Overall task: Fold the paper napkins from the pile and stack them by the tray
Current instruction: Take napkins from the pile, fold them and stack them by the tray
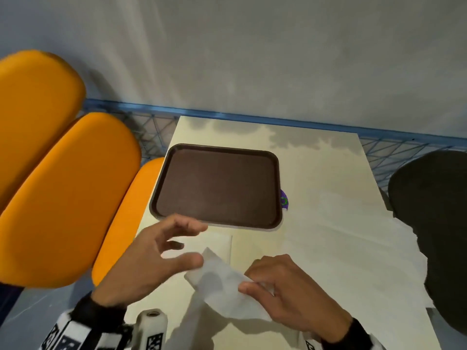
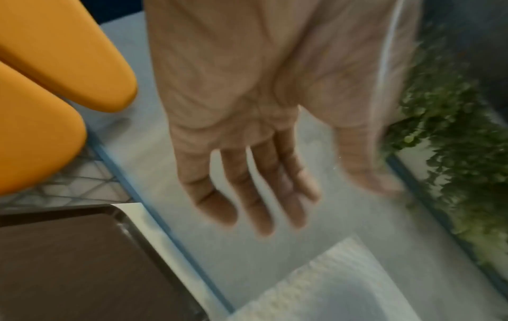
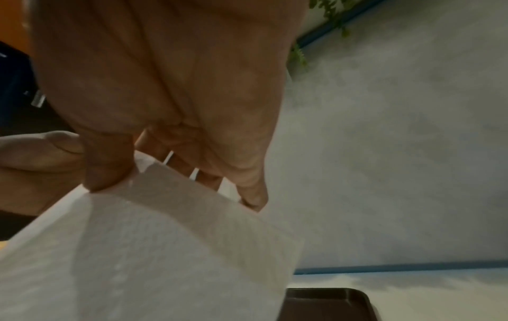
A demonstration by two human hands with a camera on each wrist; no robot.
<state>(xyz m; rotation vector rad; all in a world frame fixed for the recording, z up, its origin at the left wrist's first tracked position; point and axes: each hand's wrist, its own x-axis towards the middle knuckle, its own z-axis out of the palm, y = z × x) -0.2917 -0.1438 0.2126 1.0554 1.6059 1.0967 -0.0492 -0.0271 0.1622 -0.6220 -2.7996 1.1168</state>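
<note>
In the lower middle of the head view, our right hand is pinching a white paper napkin by its right edge, thumb on top and fingers curled beneath. The right wrist view is showing the same grip: the thumb and fingertips are clamping the napkin's upper edge while the sheet is hanging down toward the lower left of that frame, lifted off the surface.

Our left hand is hovering at the lower left of the head view with fingers spread and relaxed, holding nothing; its thumb is lying just beside the napkin's upper left corner, though we cannot tell if it is touching. From the left wrist view the open palm is blurred, with the napkin showing at the bottom right.

The brown tray is sitting flat in the centre of the head view, just above both hands. A flat white sheet is lying on the surface directly below the tray's near rim. Orange seat backs are filling the left of the frame.
</note>
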